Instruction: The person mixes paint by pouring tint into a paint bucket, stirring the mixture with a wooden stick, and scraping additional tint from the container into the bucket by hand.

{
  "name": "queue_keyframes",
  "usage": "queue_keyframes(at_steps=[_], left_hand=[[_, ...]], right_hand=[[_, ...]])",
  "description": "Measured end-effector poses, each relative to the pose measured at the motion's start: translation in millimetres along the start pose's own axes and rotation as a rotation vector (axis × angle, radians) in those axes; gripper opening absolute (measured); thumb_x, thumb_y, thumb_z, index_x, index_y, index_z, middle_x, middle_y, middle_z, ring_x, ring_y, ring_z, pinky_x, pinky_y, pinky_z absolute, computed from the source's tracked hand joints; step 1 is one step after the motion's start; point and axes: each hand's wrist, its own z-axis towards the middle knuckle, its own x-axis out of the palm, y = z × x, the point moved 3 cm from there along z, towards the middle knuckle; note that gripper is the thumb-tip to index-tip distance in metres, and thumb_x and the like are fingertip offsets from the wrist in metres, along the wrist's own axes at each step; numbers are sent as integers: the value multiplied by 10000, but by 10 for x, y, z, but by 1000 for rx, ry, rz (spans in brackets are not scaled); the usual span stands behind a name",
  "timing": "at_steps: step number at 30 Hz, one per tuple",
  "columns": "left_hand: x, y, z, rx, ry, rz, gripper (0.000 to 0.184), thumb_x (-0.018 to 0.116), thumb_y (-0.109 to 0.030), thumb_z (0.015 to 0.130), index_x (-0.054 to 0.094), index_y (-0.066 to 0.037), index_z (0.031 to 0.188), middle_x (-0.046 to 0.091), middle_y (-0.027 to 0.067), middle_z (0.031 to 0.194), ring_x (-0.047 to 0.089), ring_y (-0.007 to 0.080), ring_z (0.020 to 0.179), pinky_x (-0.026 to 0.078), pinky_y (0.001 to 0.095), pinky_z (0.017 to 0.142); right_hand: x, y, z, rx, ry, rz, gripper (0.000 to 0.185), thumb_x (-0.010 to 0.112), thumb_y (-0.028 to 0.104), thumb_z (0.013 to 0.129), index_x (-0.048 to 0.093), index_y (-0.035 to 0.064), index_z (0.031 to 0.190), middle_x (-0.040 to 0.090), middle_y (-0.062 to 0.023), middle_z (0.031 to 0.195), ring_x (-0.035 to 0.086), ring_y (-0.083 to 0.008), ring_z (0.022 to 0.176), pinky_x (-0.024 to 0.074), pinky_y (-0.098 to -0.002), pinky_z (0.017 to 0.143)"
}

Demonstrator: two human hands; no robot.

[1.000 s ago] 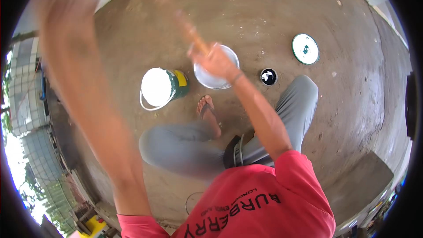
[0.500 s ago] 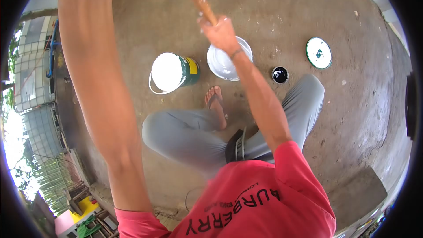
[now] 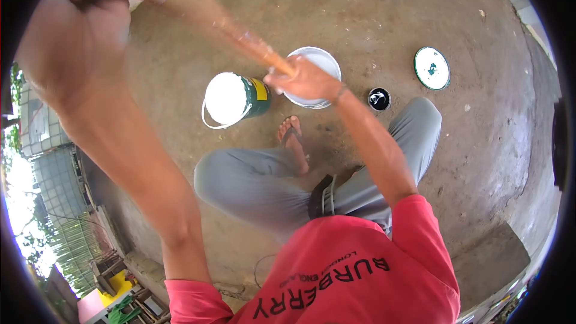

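Observation:
A long wooden pole point(image 3: 223, 27), flecked with white paint, slants from the upper left down to the middle of the view. My left hand point(image 3: 96, 15) is raised close to the camera with its fingers wrapped round the upper part, near a whitish band. Lower down, my right hand point(image 3: 309, 78) is closed round the bottom end. Beneath that hand sits a pail of white paint point(image 3: 324, 59), partly covered by it. A green bucket point(image 3: 258, 108) with a yellow label and white contents stands to its left. The pole's far end is out of view.
On the concrete floor point(image 3: 372, 18) are a small can point(image 3: 379, 99) of dark paint and a white lid point(image 3: 432, 68) with a green rim. My sandalled foot point(image 3: 291, 132) is just below the pails. Planks and coloured items point(image 3: 117, 291) lie at lower left.
My left hand has come down into view on the pole, which now slants more to the left. My right hand has moved slightly lower, still gripping the end.

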Motion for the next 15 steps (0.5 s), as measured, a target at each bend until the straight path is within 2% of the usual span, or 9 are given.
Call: queue_keyframes(at_steps=[2, 3, 6, 7, 10, 12, 14, 15], left_hand=[[57, 22, 8, -9, 9, -2, 288, 559, -207, 816, 352, -133, 631, 322, 11, 582, 337, 125, 540, 354, 271, 607], [57, 42, 44, -14, 15, -5, 291, 561, -209, 818, 351, -132, 631, 322, 12, 584, 337, 126, 542, 354, 271, 607], [67, 31, 24, -11, 21, -5, 300, 567, -213, 822, 349, -129, 634, 322, 12, 589, 339, 127, 546, 354, 271, 610], [51, 13, 16, -19, 22, -3, 304, 569, -215, 824, 348, -128, 634, 322, 13, 591, 339, 127, 548, 354, 271, 611], [-18, -79, 27, -30, 41, -31, 313, 574, -219, 828, 345, -125, 637, 322, 13, 596, 340, 128, 552, 354, 271, 613], [36, -21, 3, -94, 180, -157, 298, 550, -186, 832, 330, -117, 643, 309, 31, 606, 345, 134, 566, 352, 271, 629], [66, 21, -29, -38, 122, -110, 289, 543, -173, 829, 330, -118, 642, 311, 31, 607, 345, 133, 565, 351, 271, 630], [80, 44, -54, -25, 98, -94, 284, 540, -167, 827, 329, -118, 642, 312, 31, 608, 344, 132, 565, 351, 271, 631]], right_hand=[[-270, 145, 25, 80, -105, -139, 516, 664, 450, 854, 684, -62, 919, 681, -233, 726, 675, -315, 699, 526, -427, 686], [-258, 139, 152, 51, -291, -121, 536, 668, 465, 847, 681, -69, 889, 664, -246, 713, 672, -326, 686, 526, -421, 681], [47, 86, 139, 181, -134, 59, 535, 679, 461, 842, 686, -73, 875, 652, -250, 693, 682, -325, 699, 525, -421, 683], [110, 28, 60, 143, -38, -43, 515, 691, 438, 838, 695, -74, 899, 658, -235, 686, 679, -317, 680, 518, -427, 650], [-167, 48, -125, 0, 19, 81, 509, 704, 422, 832, 694, -79, 917, 663, -230, 689, 662, -305, 639, 507, -423, 608], [-139, -87, 20, -50, -152, -68, 471, 694, 399, 854, 700, -66, 931, 660, -214, 680, 635, -284, 597, 505, -412, 584], [35, -74, 279, -24, -357, 64, 444, 688, 391, 866, 706, -49, 922, 662, -199, 678, 631, -263, 595, 510, -405, 587], [170, -77, 242, 9, -261, 18, 392, 669, 358, 887, 707, -32, 913, 663, -171, 675, 620, -248, 587, 507, -409, 584]])
